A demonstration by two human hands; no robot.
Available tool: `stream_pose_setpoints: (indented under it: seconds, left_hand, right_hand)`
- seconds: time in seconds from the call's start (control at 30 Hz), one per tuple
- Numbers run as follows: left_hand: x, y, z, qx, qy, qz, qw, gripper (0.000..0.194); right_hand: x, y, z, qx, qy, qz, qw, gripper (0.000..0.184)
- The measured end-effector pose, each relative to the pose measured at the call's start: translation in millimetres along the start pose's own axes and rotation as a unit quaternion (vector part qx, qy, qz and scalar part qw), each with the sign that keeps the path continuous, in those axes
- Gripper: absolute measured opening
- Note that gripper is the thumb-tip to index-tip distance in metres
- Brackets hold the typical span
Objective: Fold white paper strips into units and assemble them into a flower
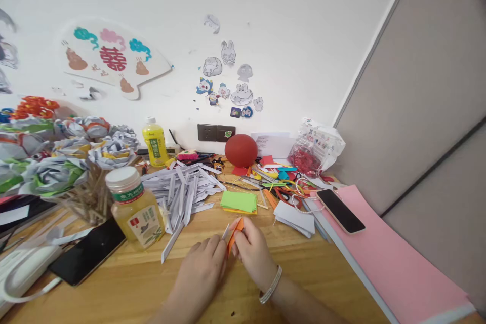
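Both hands meet low in the middle of the view, over the wooden table. My right hand point(253, 249) pinches a folded strip of orange paper point(236, 235) between thumb and fingers, and a bracelet circles that wrist. My left hand point(203, 266) is closed at the strip's lower left side, gripping its edge. A thin white strip point(225, 232) sticks up beside the left fingertips; whether it is held or part of the fold I cannot tell. Just beyond the hands lies a stack of green paper slips point(239, 201) with yellow-orange ones under it.
Folded white paper strips point(186, 187) pile up left of centre, beside a drink bottle point(138, 212). White slips point(295, 218), scissors and scraps lie to the right. A phone point(340, 211) rests on pink sheets point(395, 258). A red balloon point(241, 150) stands near the wall. Paper flowers point(55, 177) fill the left.
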State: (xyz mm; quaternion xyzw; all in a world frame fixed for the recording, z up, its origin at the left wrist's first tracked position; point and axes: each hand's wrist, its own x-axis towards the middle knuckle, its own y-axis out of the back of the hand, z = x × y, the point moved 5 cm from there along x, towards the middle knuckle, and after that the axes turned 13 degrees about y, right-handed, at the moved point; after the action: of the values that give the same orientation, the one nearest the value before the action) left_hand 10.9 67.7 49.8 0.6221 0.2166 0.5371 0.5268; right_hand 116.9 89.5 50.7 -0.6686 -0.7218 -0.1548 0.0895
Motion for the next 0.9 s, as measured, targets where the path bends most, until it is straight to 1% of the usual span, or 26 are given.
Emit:
stream_pose_setpoints:
  seconds: [0.07,0.13,0.2,0.27,0.37,0.43,0.5,0.53,0.57,0.63,0.7,0.77,0.83,0.9]
  left_hand:
    - [0,2.8,3,0.037,-0.02,0.023,0.999,0.022]
    - [0,4.4,5,0.056,-0.027,0.023,0.998,0.018]
    - [0,4.1,6,0.07,-0.03,0.017,0.997,0.014]
    - [-1,1.9,6,0.084,-0.031,0.007,0.996,0.015]
    - [-1,-4.2,3,0.082,-0.024,-0.034,0.996,0.023]
    - [-1,-7.1,-1,0.033,-0.002,-0.069,0.997,0.024]
    - [0,-8.1,-7,-0.067,0.045,-0.093,0.992,0.024]
    - [1,-8.3,-11,-0.133,0.074,-0.098,0.983,0.025]
    - [2,-8.8,-16,-0.203,0.105,-0.1,0.968,0.025]
    - [4,-11.6,-26,-0.336,0.164,-0.101,0.922,0.026]
    - [6,-17.5,-33,-0.449,0.218,-0.11,0.86,0.035]
    - [6,-24.8,-38,-0.537,0.266,-0.125,0.79,0.048]
    - [6,-30.4,-38,-0.606,0.297,-0.139,0.724,0.05]
    - [5,-33.6,-34,-0.652,0.311,-0.174,0.669,0.046]
  right_hand:
    - [-1,-1,2,0.018,-0.018,0.014,1.0,0.01]
    - [-1,-1,3,0.031,-0.03,0.025,0.999,0.009]
    - [-1,-1,4,0.053,-0.05,0.025,0.997,0.012]
    - [-2,-2,5,0.074,-0.07,0.017,0.995,0.02]
    - [-1,0,4,0.061,-0.056,0.009,0.997,0.024]
    - [1,3,4,0.042,-0.038,0.015,0.998,0.019]
    - [3,8,7,0.044,-0.042,0.026,0.998,0.012]
    - [5,11,9,0.05,-0.048,0.029,0.997,0.009]
    - [6,14,10,0.056,-0.053,0.027,0.997,0.008]
    - [9,18,10,0.058,-0.06,0.007,0.997,0.011]
    - [12,22,8,0.039,-0.06,-0.016,0.997,0.017]
    - [14,27,5,0.011,-0.056,-0.032,0.998,0.022]
    - [15,29,0,-0.007,-0.046,-0.049,0.998,0.024]
    - [15,28,-4,-0.012,-0.024,-0.08,0.996,0.025]
